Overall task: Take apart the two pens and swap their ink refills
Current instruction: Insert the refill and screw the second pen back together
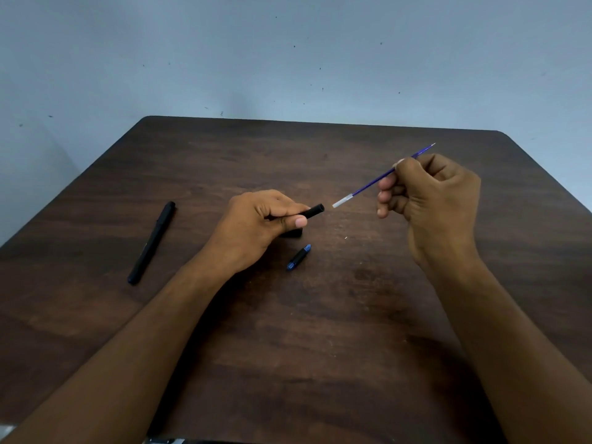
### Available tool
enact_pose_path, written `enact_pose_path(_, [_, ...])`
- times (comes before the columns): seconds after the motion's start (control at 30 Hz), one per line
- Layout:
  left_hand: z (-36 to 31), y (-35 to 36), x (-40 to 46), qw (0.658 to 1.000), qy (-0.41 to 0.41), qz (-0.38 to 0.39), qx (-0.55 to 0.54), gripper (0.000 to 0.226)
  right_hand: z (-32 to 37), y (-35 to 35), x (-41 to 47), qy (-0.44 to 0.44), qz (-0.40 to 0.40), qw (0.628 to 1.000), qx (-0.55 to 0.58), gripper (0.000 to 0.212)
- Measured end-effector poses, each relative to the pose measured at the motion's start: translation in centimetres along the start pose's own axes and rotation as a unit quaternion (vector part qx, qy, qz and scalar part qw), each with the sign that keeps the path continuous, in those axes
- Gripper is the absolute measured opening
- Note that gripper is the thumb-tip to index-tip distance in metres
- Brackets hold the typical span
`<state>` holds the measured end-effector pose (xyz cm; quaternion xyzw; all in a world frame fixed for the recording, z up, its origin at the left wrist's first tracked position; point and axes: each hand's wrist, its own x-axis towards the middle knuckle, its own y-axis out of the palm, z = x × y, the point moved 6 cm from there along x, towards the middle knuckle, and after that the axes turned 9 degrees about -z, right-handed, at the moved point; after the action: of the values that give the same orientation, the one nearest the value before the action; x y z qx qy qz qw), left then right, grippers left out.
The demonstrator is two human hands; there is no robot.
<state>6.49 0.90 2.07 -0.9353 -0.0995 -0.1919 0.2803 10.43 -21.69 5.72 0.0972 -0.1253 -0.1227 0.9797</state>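
Two pens are being handled here, one already apart. Largest first: the dark wood surface (320, 315) is carrying everything. The left hand (256, 225) is gripping the black barrel (312, 212) with fingers curled round it and thumb along its side, open mouth pointing right. The right hand (429, 190) is pinching the blue refill (368, 187) near its middle, the writing tip sticking up and away, the pale back end hanging just clear of the barrel mouth, near but not touching. The second pen (153, 243) is lying whole and untouched, well apart to the left. The small blue-and-black tip piece (299, 257) is lying just below the left hand. Something dark is sitting under that hand, maybe a cap; can't tell.

Risks, as a judgement: the refill is thin and held mid-length, so it could be bending or slipping if the pinch is loosening. Laid down carelessly, it could be rolling off, since it is round. The tip piece is sitting close to the left wrist, so a sweep of the arm could be knocking it away. Mixing up the parts once the second pen opens is also likely.

Containers: only the barrel counts, and its mouth is looking hollow, nothing visible inside.
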Motion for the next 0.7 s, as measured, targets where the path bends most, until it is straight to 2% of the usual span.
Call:
enact_pose_path(0.4, [-0.1,0.3,0.0,1.000,0.011,0.012,-0.023,0.021,0.1,0.7,-0.9,-0.048,0.011,0.999,0.008,0.014])
enact_pose_path(0.53, [0.0,0.2,0.0,1.000,0.003,0.019,-0.022,0.022,0.6,1.1,-1.4,-0.076,0.032,0.997,0.008,0.014])
enact_pose_path(0.7, [0.0,0.2,0.1,1.000,0.006,0.022,-0.004,0.023,0.4,2.0,-2.2,-0.124,0.080,0.988,-0.045,0.012])
